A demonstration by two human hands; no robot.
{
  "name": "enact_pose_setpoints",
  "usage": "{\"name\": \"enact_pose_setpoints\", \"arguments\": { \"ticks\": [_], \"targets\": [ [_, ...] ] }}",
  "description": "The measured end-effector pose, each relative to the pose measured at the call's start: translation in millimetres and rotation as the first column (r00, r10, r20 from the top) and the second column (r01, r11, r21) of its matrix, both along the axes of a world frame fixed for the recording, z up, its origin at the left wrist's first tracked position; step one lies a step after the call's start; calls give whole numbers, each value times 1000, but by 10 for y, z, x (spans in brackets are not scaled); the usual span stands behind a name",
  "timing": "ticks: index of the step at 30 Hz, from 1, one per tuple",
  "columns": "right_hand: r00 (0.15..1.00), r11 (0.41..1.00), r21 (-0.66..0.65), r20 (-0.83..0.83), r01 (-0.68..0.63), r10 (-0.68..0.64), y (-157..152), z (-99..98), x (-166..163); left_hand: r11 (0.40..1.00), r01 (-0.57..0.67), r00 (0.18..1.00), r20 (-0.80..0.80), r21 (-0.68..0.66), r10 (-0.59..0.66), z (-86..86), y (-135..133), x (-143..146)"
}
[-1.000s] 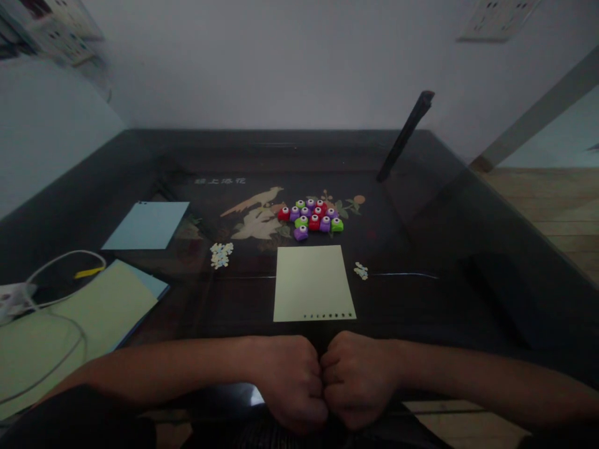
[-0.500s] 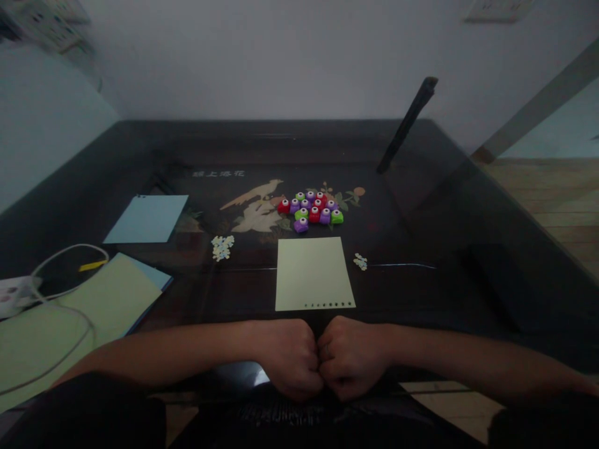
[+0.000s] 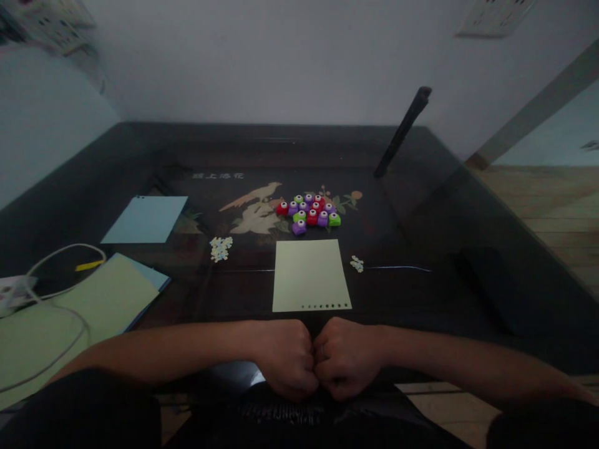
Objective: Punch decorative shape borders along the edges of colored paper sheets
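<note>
Left hand: here it is, the left hand, fingers curled together into a fist at the table's near edge; whether anything is inside, I cannot tell;
Right hand: the right hand matches it, fingers folded tight, knuckles touching the left fist; its palm is hidden too;
Pale yellow sheet: front and centre, the pale yellow sheet lies flat just beyond both fists, its row of holes facing them;
Toys: past the sheet, a tight cluster of eyeball toys, red, purple and green;
Small pieces: one pile left of the sheet; a smaller pile just beside its right edge;
Far left: a blue sheet flat on the dark table;
</note>
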State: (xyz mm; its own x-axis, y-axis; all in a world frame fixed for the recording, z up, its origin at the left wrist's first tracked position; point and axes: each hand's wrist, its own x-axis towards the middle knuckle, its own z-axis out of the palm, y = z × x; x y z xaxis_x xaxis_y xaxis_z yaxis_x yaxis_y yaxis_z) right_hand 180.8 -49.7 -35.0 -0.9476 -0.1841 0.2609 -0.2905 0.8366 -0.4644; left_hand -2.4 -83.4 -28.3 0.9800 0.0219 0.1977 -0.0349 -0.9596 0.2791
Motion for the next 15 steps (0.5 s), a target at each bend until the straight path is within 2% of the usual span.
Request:
{"name": "enact_pose_setpoints", "arguments": {
  "ticks": [7,15],
  "targets": [
    [1000,1000,-19,-12,23,-24,-34,-40,14,1000,-14,1000,25,-28,14,-19,5,6],
    [999,1000,1,29,-16,16,2,24,-3,999,-21,999,27,-28,22,-23,-4,10]
  ]
}}
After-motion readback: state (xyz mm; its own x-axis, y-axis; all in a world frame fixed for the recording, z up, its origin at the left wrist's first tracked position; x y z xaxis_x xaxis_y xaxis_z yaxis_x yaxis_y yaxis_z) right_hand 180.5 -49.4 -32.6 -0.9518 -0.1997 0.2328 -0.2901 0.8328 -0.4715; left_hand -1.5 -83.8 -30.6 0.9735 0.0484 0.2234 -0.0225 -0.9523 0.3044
